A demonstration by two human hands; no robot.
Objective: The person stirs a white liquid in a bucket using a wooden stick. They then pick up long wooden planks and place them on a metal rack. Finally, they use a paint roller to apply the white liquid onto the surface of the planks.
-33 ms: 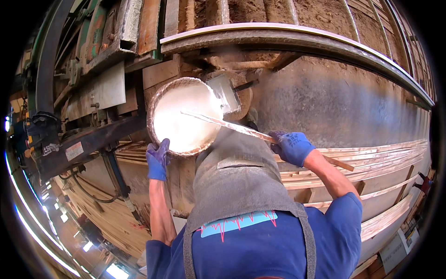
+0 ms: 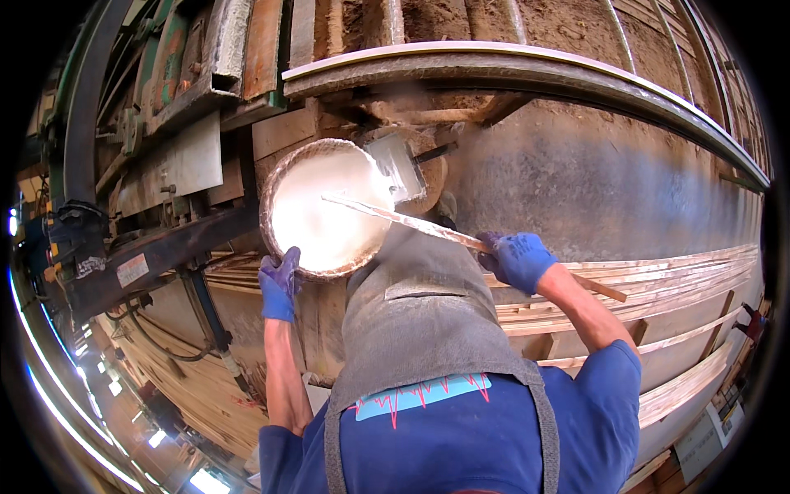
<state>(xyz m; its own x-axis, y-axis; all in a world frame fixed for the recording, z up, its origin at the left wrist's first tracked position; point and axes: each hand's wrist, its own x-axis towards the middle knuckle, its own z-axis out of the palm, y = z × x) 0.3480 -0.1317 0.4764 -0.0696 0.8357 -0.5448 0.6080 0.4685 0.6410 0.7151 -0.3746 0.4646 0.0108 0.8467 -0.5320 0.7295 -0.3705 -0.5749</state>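
A round metal bowl [image 2: 280, 177] full of thick white liquid [image 2: 325, 210] sits in front of me. My left hand [image 2: 279, 284], in a blue glove, grips its near rim. My right hand [image 2: 517, 258], also gloved in blue, is closed on a long wooden stick [image 2: 411, 221] coated in white. The stick's far end rests in the white liquid, and its near end pokes out past my right wrist. A grey apron [image 2: 424, 309] over a blue shirt fills the lower middle.
A large curved grey metal surface [image 2: 592, 181] with a raised rim [image 2: 510, 62] lies to the right. Stacked thin wood sheets [image 2: 658, 284] run along it. A green and black machine frame [image 2: 132, 165] stands on the left. A small grey box [image 2: 397, 165] sits behind the bowl.
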